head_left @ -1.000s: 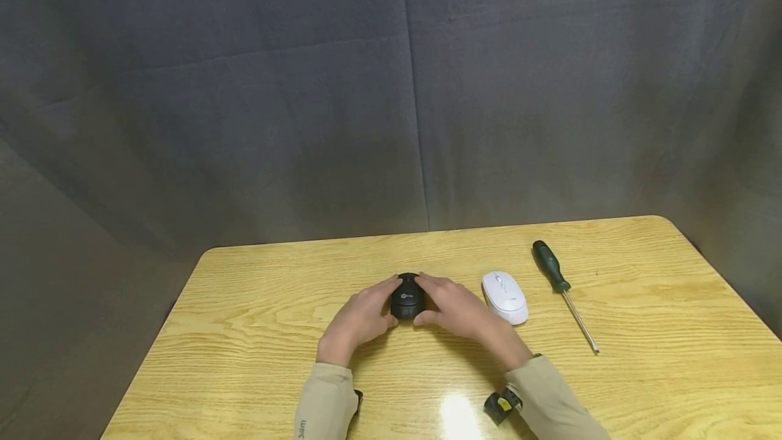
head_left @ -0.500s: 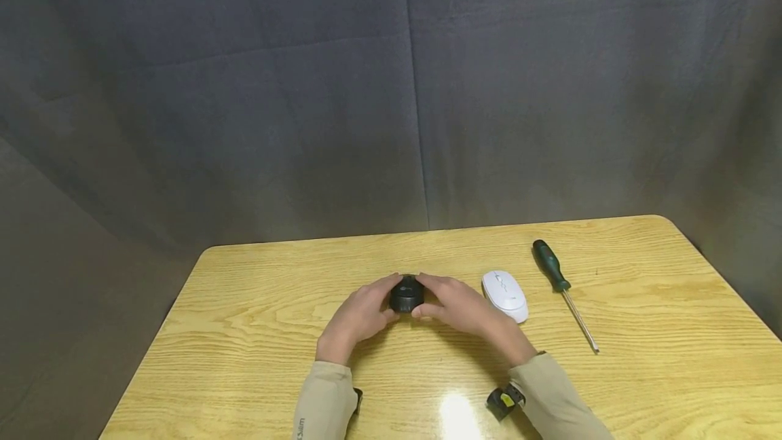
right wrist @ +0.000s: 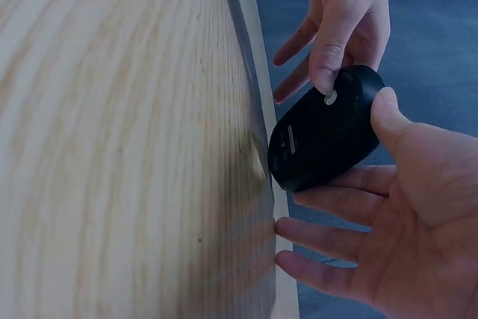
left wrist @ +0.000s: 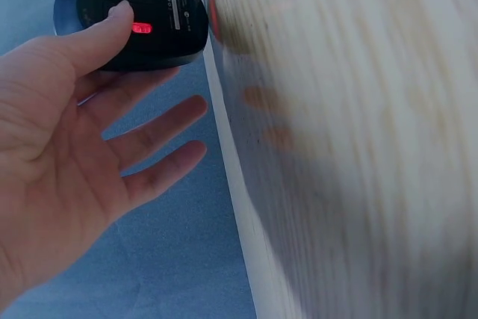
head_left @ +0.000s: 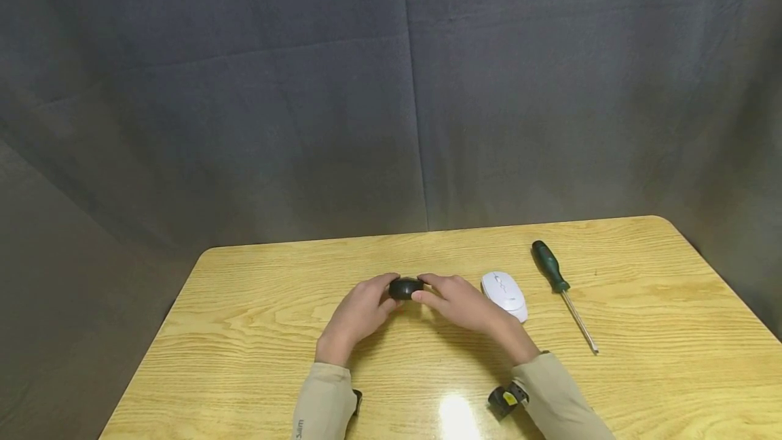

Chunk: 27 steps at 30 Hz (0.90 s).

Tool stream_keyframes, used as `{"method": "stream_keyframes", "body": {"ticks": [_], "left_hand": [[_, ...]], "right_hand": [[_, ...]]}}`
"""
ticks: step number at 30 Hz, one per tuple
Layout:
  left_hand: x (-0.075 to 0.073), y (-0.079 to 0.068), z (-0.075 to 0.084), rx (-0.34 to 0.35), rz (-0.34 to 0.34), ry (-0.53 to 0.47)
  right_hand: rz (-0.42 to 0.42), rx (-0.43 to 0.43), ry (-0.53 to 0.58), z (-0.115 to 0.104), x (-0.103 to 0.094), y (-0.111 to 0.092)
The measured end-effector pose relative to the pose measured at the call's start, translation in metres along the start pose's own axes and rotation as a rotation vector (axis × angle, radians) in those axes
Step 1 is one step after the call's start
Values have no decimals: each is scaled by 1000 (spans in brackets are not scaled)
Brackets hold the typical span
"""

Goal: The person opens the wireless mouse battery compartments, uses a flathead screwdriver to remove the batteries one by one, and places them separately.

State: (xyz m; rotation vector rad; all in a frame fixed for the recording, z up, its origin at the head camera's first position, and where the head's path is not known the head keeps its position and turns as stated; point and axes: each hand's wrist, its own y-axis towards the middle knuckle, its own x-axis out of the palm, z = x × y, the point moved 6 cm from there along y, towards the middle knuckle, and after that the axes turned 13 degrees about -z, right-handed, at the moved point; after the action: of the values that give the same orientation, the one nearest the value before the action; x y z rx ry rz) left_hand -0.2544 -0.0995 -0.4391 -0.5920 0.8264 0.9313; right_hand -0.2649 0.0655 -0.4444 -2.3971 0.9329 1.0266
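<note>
A black computer mouse is held between both hands over the middle of the table, tipped on end. Its dark underside, with a small label and a glowing red sensor, faces the wrist cameras. My left hand pinches one side, its thumb pressed on the underside near the red light in the left wrist view. On the opposite side my right hand pinches the mouse, thumb at its edge and forefinger behind. The other fingers of both hands extend loosely. To the right of the right hand lies a white mouse.
A screwdriver with a dark green handle lies farther right, its metal tip toward the front. The wooden table ends at a back edge before a grey curtain. A strapped device sits at the right wrist.
The black mouse has been tilted up from lying flat, so its top and logo no longer show in the head view. Both hands stay on it; the white mouse and screwdriver stay put.
</note>
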Motion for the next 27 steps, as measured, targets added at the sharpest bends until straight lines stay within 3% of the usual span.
{"method": "stream_keyframes", "body": {"ticks": [9,19,27], "left_hand": [[-2,0,4,7,22,-13],[-4,4,11,37,101,-35],[-5,6,12,0,116,-171]], "right_hand": [[13,14,73,0,-2,-2],[68,87,151,0,-7,-3],[81,49,401,-2,-7,-1]]}}
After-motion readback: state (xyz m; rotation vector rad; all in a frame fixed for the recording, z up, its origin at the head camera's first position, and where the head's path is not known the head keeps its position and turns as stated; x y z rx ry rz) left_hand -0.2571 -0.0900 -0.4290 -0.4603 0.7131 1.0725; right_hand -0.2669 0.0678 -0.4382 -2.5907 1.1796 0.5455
